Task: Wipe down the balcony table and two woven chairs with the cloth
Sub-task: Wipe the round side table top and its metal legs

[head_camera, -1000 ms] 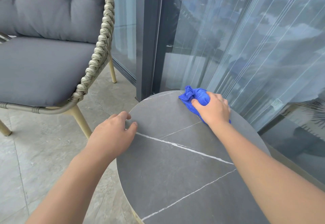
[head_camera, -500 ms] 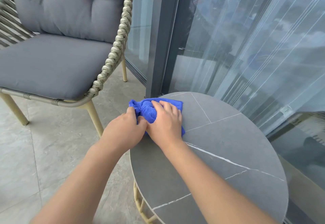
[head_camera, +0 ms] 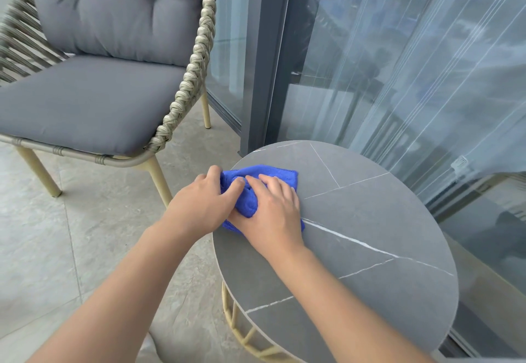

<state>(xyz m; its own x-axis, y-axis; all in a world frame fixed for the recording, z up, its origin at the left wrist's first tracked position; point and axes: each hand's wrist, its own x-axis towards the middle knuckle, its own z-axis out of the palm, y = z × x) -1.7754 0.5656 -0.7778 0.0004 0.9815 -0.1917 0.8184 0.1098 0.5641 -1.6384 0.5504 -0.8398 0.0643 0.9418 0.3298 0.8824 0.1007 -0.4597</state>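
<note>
Fingers of the right hand [head_camera: 271,214] lie fairly straight and close together, pressed flat on top of the blue cloth [head_camera: 247,200], with the palm covering the cloth's near right part. Beside it, the left hand [head_camera: 203,206] has its thumb and forefinger curled in and pinching a bunched fold at the cloth's left side, while its other fingers wrap over the table's far left rim. Both hands touch each other's edges over the cloth. That cloth sits crumpled on the far left part of the round table [head_camera: 370,243], just inside the rim, one flat corner sticking out toward the far right of the knuckles.

Grey with thin white veins, the tabletop rests on a pale yellow slatted base [head_camera: 247,331] seen at its near left edge. Both bare forearms reach in from the near side.

To the far left stands a woven chair [head_camera: 196,58] with a braided rope edge, pale yellow legs and grey cushions [head_camera: 85,103] on seat and back, apart from the table. Pale stone floor tiles [head_camera: 71,234] run beneath both. Behind the table, on the far right, a dark frame post [head_camera: 264,78] borders a glass pane [head_camera: 412,63] showing blurred reflections.
</note>
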